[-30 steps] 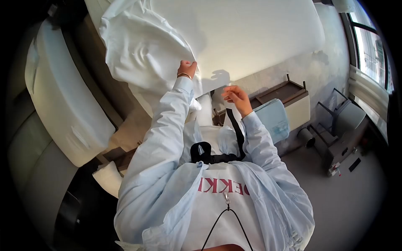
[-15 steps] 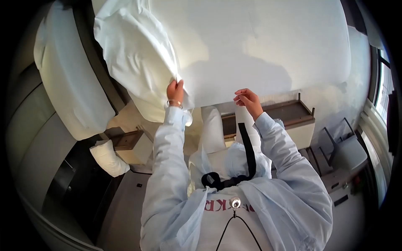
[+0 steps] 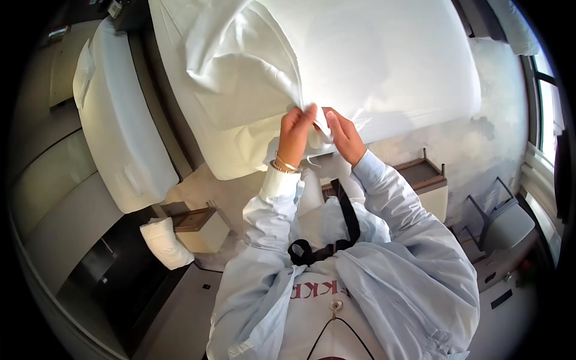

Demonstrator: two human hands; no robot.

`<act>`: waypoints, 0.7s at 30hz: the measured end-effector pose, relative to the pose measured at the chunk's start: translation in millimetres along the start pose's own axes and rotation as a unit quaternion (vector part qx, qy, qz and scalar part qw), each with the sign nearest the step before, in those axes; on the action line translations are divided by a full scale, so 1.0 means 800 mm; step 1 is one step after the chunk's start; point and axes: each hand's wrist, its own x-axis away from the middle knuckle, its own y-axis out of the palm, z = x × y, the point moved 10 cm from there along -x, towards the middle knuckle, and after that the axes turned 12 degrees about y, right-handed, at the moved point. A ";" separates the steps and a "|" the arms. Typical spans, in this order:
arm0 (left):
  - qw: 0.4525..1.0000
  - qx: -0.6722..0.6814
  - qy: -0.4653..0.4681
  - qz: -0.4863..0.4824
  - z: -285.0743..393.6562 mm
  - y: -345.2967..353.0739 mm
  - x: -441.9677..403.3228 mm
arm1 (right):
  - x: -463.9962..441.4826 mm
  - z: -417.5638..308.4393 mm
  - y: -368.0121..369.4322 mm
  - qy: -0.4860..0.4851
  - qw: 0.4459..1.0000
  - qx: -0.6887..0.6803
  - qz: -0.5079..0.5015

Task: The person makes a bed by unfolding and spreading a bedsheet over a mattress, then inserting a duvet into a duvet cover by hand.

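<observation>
A white sheet lies bunched and folded over the left part of a white-covered bed. My left hand is closed on the sheet's edge, thumb on top, with bracelets at the wrist. Close beside it, my right hand grips the same edge, and a small flap of cloth shows between the two hands. Both hands are over the near edge of the bed.
A second white bed stands at the left. Nearer are a white pillow and a small cabinet. To the right are another cabinet, a grey chair and a window with curtains.
My right hand has moved left from free air and has taken hold of the sheet's edge. My left hand, still holding it, has moved right, drawing the sheet along.
</observation>
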 end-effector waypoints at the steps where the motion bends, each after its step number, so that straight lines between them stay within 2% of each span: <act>1: 1.000 0.009 0.008 -0.002 0.008 0.000 0.012 | 0.020 -0.009 0.001 -0.007 1.000 0.010 0.002; 3: 0.996 0.045 0.020 0.068 0.015 -0.035 0.023 | 0.042 -0.028 0.015 -0.022 0.997 0.078 -0.008; 5: 0.997 0.048 -0.007 0.064 0.027 -0.046 0.020 | 0.041 -0.041 0.036 -0.025 0.986 0.162 -0.010; 7: 0.996 0.071 0.003 0.052 0.042 -0.047 0.023 | 0.045 -0.045 0.048 0.018 0.986 0.168 -0.001; 8: 0.995 0.077 0.005 0.061 0.047 -0.052 0.025 | 0.050 -0.042 0.051 0.087 0.978 0.190 -0.019; 9: 0.995 0.079 0.004 0.065 0.052 -0.054 0.032 | 0.056 -0.044 0.055 0.089 0.977 0.193 -0.022; 11: 0.995 0.069 0.004 0.077 0.056 -0.059 0.038 | 0.064 -0.057 0.059 0.021 0.988 0.152 -0.003; 13: 0.995 0.051 0.032 0.078 0.070 -0.056 0.037 | 0.064 -0.066 0.065 0.016 0.988 0.152 0.008; 15: 0.992 -0.104 0.072 0.010 0.071 -0.053 0.041 | 0.062 -0.060 0.075 0.015 0.960 0.278 0.004; 16: 0.980 -0.174 0.092 0.007 0.076 -0.059 0.047 | 0.058 -0.054 0.076 0.013 0.962 0.271 0.019; 17: 0.981 -0.172 0.090 0.010 0.076 -0.064 0.054 | 0.054 -0.046 0.080 0.015 0.961 0.274 0.017; 19: 0.941 -0.316 0.118 0.013 0.099 -0.068 0.072 | 0.061 -0.067 0.085 -0.049 0.969 0.239 0.042; 21: 0.925 -0.364 0.108 0.002 0.100 -0.072 0.088 | 0.070 -0.059 0.091 -0.028 0.969 0.245 0.032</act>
